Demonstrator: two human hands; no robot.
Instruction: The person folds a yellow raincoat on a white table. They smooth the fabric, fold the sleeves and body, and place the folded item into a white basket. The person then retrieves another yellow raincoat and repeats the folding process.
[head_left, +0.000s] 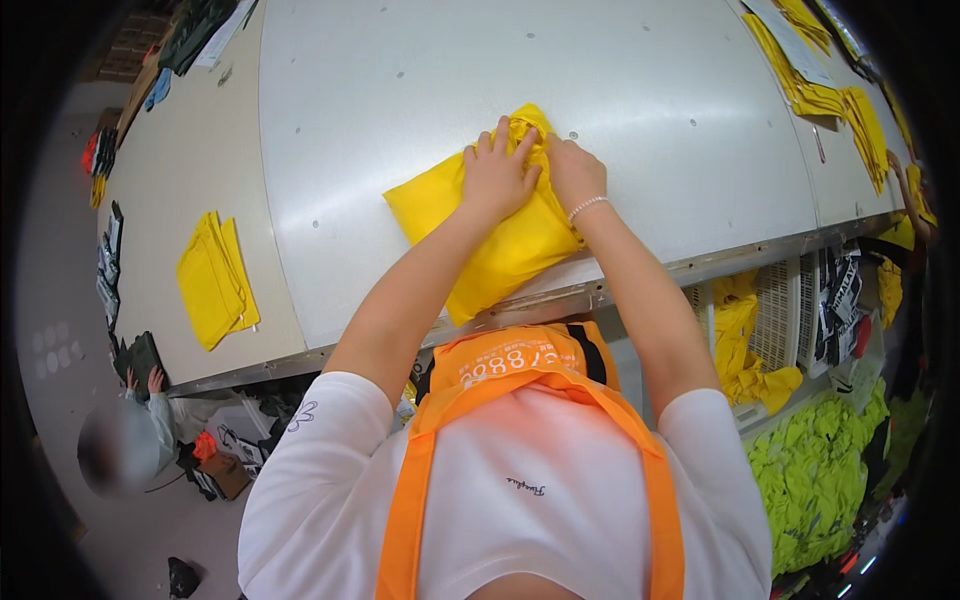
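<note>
A bulging, roughly square yellow cloth bundle (515,262) lies at a slant on the metal tabletop, near its front edge. Its far corner is bunched into gathered folds, and whether it is a pouch or a folded garment I cannot tell. My left hand (495,175) rests on top with fingers spread, the fingertips by the gathers. On the other side of that corner, my right hand (577,175) has its fingers curled closed against the yellow cloth, pinching its edge. The fingertips of the right hand are partly hidden. A beaded bracelet circles my right wrist.
Flat folded yellow pieces (215,280) lie on the table at left. More yellow stacks (800,80) with paper sit far right. Below the right edge are a white crate (775,312) and a lime-green heap (815,470). Another person (130,440) works at the lower left.
</note>
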